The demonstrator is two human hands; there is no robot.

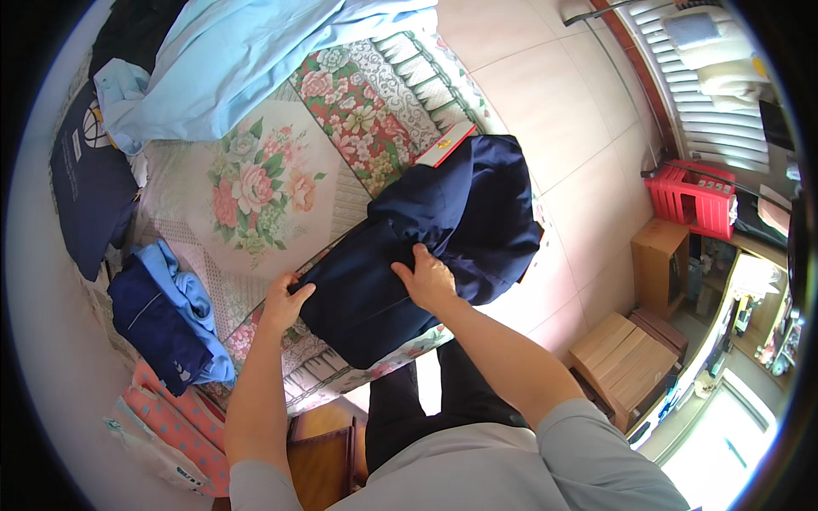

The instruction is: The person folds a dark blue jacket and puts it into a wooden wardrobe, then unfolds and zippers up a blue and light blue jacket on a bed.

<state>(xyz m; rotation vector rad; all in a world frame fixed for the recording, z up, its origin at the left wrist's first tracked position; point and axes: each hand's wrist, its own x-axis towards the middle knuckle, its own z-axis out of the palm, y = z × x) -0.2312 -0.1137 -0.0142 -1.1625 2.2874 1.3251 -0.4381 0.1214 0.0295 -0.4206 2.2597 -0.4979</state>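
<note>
A dark navy garment (pixel 492 211) lies partly folded on a floral quilted cover (pixel 275 185), bunched at its right end. A white band edged in red (pixel 447 145) shows at its upper edge. My left hand (pixel 285 300) is at the garment's left edge, thumb on top, with the fingertips partly hidden. Spread on the middle of the cloth is my right hand (pixel 427 278), thumb and forefinger apart; whether it pinches any fabric cannot be told.
Light blue cloth (pixel 223 64) covers the upper left. Folded navy and light blue clothes (pixel 163 319) lie at the left, below a navy bag or cloth (pixel 89 185). A pink dotted item (pixel 179 428) is at the lower left. A red plastic stool (pixel 690 198) and a wooden stool (pixel 626 358) stand right.
</note>
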